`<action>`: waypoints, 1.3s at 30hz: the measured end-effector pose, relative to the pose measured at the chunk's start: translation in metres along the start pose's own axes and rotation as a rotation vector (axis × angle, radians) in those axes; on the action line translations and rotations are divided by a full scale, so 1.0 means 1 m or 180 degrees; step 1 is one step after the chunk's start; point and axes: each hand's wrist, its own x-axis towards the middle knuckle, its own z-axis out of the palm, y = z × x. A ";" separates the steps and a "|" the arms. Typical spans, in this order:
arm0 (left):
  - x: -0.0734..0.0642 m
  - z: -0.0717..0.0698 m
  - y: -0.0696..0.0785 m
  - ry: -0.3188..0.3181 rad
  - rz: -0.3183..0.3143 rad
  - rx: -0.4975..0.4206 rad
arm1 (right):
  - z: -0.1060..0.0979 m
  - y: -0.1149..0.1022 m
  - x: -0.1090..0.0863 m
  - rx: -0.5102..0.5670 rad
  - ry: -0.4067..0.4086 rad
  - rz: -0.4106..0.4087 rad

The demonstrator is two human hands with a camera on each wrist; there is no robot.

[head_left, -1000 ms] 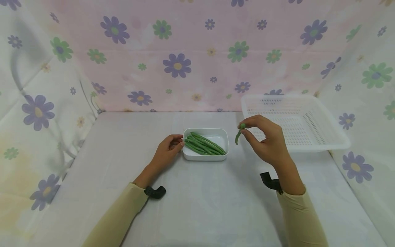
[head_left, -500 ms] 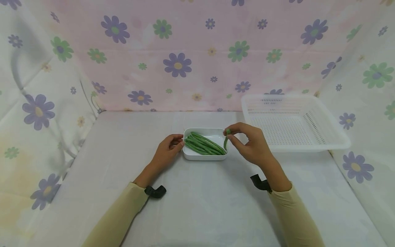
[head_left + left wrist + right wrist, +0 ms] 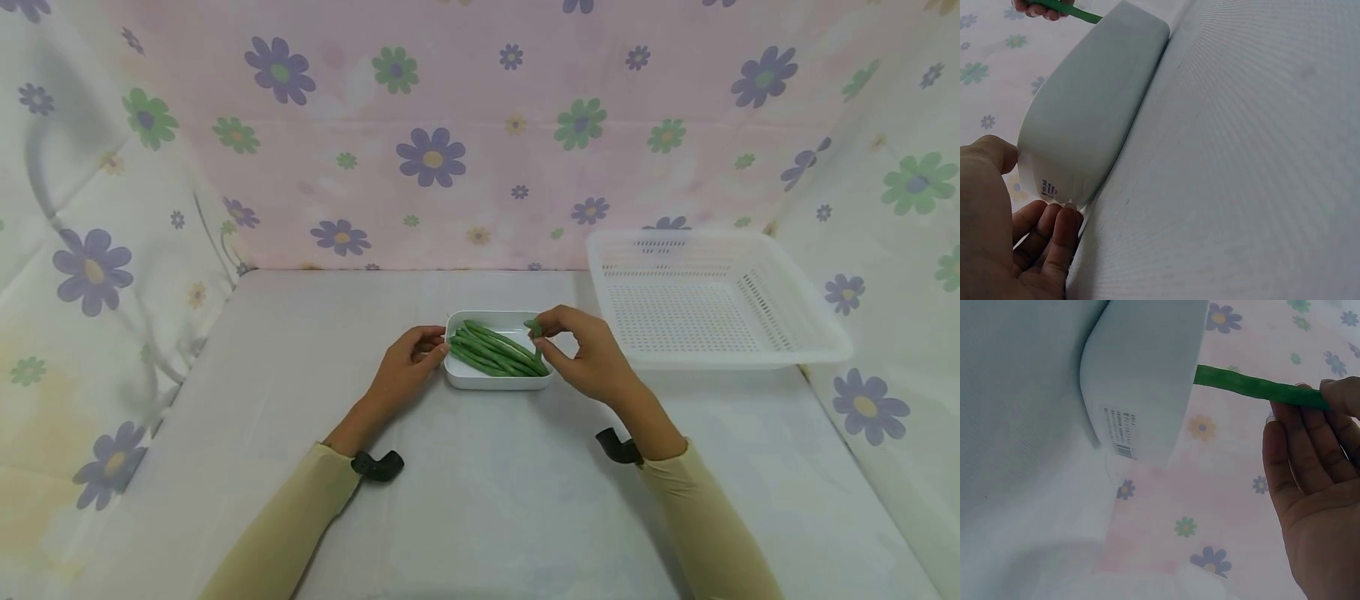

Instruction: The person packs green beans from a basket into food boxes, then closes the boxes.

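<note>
A small white rectangular dish (image 3: 495, 384) stands on the table with several green beans (image 3: 495, 348) lying side by side in it. My left hand (image 3: 408, 365) grips its left end, the thumb at the rim and the bent fingers against the end wall, as the left wrist view shows. Over the dish's right end, my right hand (image 3: 588, 354) pinches a single green bean (image 3: 1244, 383) between thumb and fingers. That bean points down into the dish, and its lower end is hidden behind the wall in the right wrist view.
A larger white perforated plastic basket (image 3: 750, 360) stands at the back right, beyond the right hand. Flower-patterned cloth (image 3: 480, 108) hangs behind the table and along both sides. A white cloth covers the table (image 3: 480, 500).
My right hand has moved left with the bean, from in front of the basket to over the dish's right end. The left hand and the dish have stayed put.
</note>
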 end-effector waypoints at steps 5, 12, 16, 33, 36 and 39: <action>0.000 0.000 0.001 -0.0010 0.0019 -0.0015 | 0.009 0.005 -0.001 0.0286 -0.0213 0.0196; -0.001 0.000 0.003 -0.0013 0.0021 -0.0035 | 0.020 0.007 -0.002 0.0245 -0.0410 0.0481; -0.001 0.000 0.003 -0.0017 0.0045 -0.0029 | 0.026 0.007 -0.002 0.0224 -0.0463 0.0520; -0.010 -0.003 0.042 -0.0009 -0.0007 -0.0099 | 0.044 0.013 -0.001 -0.0289 -0.0302 0.0609; -0.009 -0.003 0.042 -0.0005 -0.0007 -0.0110 | 0.043 0.013 0.001 -0.0344 -0.0312 0.0661; -0.009 -0.003 0.041 -0.0009 0.0021 -0.0099 | 0.043 0.013 0.002 -0.0388 -0.0355 0.0715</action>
